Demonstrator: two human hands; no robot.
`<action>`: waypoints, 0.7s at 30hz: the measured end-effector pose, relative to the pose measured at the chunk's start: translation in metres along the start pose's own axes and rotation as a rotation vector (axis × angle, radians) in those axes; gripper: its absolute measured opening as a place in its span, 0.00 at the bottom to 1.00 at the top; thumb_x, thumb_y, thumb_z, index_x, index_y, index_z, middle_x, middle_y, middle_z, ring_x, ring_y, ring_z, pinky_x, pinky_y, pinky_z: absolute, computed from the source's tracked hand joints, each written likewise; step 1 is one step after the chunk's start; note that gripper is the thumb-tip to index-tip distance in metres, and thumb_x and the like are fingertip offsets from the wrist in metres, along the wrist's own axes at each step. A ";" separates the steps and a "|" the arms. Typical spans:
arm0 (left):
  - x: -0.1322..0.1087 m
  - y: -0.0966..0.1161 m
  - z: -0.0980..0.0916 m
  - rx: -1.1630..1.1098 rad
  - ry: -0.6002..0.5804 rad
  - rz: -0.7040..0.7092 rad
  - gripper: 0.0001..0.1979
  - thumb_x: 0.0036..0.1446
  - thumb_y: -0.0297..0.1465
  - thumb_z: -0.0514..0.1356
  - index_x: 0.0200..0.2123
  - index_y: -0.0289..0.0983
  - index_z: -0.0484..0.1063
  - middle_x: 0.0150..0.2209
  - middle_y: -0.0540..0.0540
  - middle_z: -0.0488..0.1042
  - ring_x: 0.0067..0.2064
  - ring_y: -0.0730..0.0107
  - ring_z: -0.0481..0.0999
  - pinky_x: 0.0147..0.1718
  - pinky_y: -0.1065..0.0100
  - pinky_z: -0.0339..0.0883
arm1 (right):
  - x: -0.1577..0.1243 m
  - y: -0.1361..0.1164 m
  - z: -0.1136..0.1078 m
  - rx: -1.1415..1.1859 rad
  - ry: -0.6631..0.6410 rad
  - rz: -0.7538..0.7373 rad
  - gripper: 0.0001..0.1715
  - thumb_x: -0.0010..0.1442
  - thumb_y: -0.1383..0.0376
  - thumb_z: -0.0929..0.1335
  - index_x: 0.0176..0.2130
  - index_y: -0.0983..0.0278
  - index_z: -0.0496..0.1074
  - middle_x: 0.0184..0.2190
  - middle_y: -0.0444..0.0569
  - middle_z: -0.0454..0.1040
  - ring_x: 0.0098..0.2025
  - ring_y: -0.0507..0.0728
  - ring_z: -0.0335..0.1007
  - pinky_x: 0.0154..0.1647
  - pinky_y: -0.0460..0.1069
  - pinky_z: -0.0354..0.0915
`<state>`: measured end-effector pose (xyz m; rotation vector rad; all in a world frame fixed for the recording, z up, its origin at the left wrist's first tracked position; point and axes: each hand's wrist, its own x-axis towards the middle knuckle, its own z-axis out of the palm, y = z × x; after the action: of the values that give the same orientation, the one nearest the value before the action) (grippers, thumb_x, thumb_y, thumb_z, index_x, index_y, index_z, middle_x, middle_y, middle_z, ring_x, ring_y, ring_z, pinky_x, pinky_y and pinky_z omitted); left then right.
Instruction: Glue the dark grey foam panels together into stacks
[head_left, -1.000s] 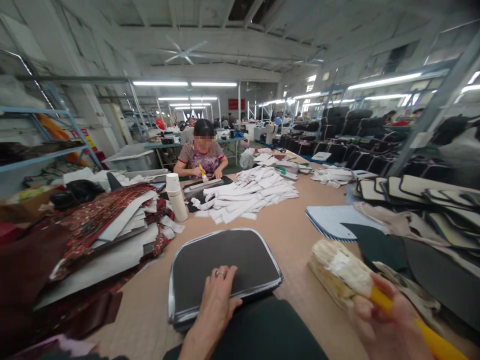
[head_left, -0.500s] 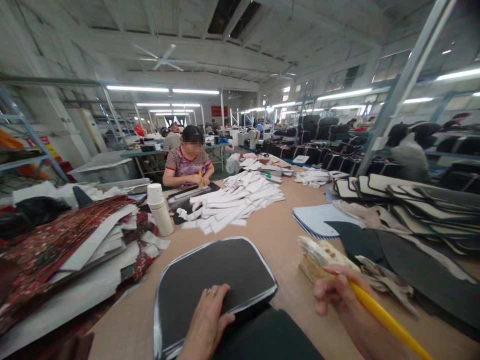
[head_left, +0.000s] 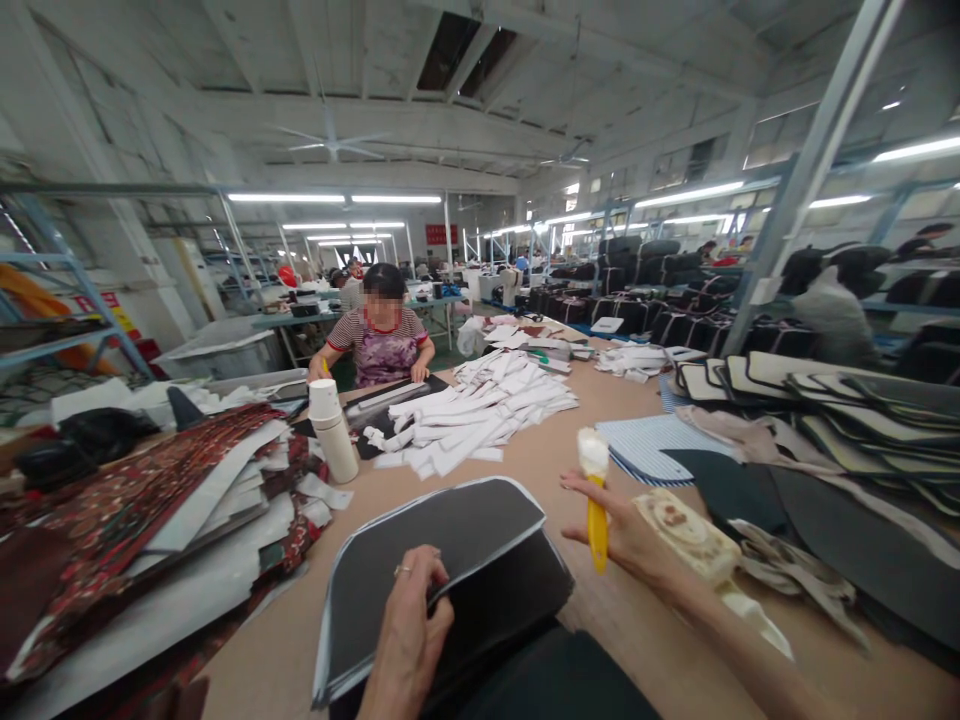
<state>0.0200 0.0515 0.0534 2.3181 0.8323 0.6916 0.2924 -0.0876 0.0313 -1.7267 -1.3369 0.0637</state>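
Your left hand [head_left: 409, 620] extended up from the bottom edge, knuckles uppermost, fingers curled and thumb close to them; its grip pinched the near edge of a dark grey panel [head_left: 427, 530] with a white-streaked border. The panel lay on the brown bench [head_left: 255, 650] directly before you, that edge raised above a black piece [head_left: 517, 590] underneath. Your right hand [head_left: 619, 535] was to the right of the panel, forearm slanting in from the lower right, fingers pointing left and slightly apart; its grip held a yellow-handled brush [head_left: 597, 525], nearly upright, white bristles at the top.

Both forearms were cut off by the bottom edge. Exactly how your right fingers gripped the handle was hard to make out, and your left fingertips were partly hidden at the panel's edge. Your right forearm covered part of a pale, crusted block-shaped object [head_left: 694, 535]
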 end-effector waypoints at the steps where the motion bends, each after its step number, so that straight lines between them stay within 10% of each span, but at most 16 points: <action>1: 0.001 0.002 -0.006 -0.014 0.027 0.007 0.09 0.41 0.22 0.49 0.26 0.40 0.61 0.39 0.44 0.70 0.45 0.61 0.70 0.44 0.59 0.63 | 0.009 -0.003 0.003 -0.009 0.005 -0.052 0.31 0.50 0.59 0.71 0.53 0.58 0.66 0.55 0.53 0.66 0.58 0.62 0.59 0.59 0.58 0.57; 9: -0.007 0.014 -0.050 0.022 0.129 0.058 0.07 0.44 0.24 0.50 0.27 0.40 0.64 0.48 0.42 0.69 0.53 0.59 0.68 0.50 0.53 0.62 | 0.057 -0.041 0.011 -0.045 0.011 -0.225 0.24 0.52 0.64 0.68 0.50 0.58 0.68 0.53 0.52 0.68 0.56 0.60 0.63 0.55 0.54 0.61; 21: -0.025 0.043 -0.095 0.064 0.258 0.120 0.06 0.47 0.24 0.52 0.26 0.40 0.64 0.49 0.43 0.68 0.55 0.60 0.65 0.54 0.50 0.58 | 0.042 -0.074 -0.006 0.105 -0.107 -0.226 0.11 0.55 0.63 0.65 0.40 0.59 0.71 0.34 0.46 0.74 0.35 0.55 0.72 0.36 0.47 0.67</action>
<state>-0.0399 0.0385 0.1414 2.3836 0.8426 1.0479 0.2578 -0.0594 0.1040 -1.4932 -1.5717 0.0974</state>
